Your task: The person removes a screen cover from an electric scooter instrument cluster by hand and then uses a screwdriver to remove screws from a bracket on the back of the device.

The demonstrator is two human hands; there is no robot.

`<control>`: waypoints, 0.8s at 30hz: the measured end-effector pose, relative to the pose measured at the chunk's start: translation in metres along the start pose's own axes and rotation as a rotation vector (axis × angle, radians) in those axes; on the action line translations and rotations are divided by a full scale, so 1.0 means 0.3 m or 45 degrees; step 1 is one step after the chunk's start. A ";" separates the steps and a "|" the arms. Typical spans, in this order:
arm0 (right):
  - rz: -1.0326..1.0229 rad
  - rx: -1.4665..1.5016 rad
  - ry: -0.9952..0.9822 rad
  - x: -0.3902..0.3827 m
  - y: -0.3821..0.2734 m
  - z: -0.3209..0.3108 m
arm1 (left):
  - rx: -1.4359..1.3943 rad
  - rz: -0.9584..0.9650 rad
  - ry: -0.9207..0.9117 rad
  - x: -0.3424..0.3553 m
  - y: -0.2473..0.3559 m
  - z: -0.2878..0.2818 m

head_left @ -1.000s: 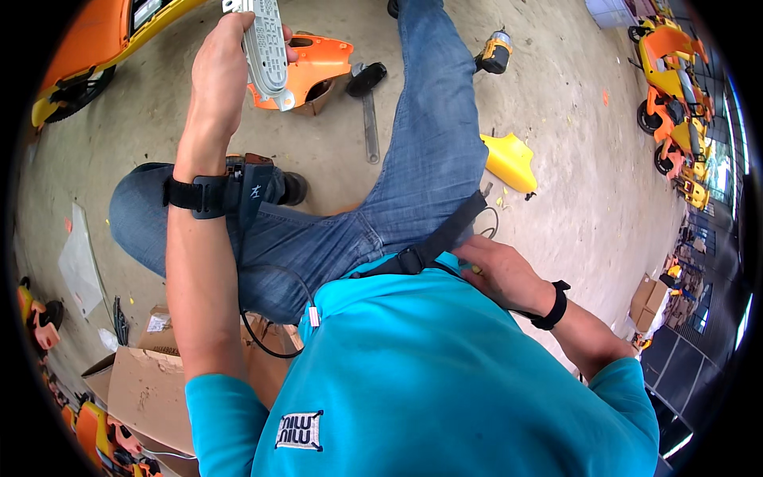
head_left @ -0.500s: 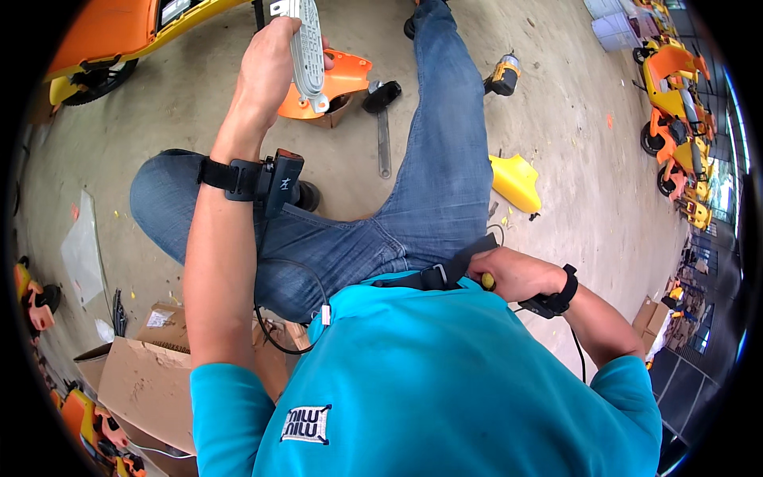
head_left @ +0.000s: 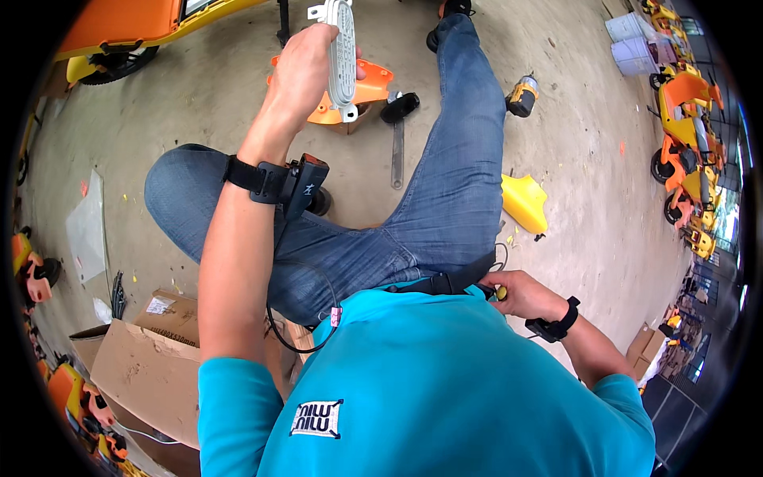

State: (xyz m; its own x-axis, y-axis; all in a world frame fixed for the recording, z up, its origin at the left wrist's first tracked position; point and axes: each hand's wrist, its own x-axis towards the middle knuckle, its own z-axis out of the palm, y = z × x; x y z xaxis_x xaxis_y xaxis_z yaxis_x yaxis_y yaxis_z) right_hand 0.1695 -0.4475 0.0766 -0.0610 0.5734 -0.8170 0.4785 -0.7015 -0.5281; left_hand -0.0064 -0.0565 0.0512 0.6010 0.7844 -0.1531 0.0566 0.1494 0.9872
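One pale elongated part (head_left: 343, 60) is clasped in our left hand (head_left: 304, 70); our right hand (head_left: 524, 294) curls around a yellow-ended item (head_left: 501, 293).

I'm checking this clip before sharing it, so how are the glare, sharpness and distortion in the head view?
Head view: daylight glares white through the opening at far right; head view: the left hand, the grey part it holds and the drill look fairly sharp; head view: the scooters at right look tipped sideways, inside a black fisheye border.
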 end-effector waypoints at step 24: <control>0.204 -0.440 0.628 0.024 -0.062 -0.365 | -0.467 -0.083 -0.141 -0.034 -0.043 -0.010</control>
State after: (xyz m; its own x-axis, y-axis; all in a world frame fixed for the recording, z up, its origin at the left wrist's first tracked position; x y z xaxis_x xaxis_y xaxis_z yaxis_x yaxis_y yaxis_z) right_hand 0.2560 -0.3842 0.1059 0.4077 0.6580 -0.6331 0.7087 -0.6652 -0.2349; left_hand -0.0155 -0.0645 0.0400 0.6889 0.6997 -0.1894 -0.1795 0.4178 0.8906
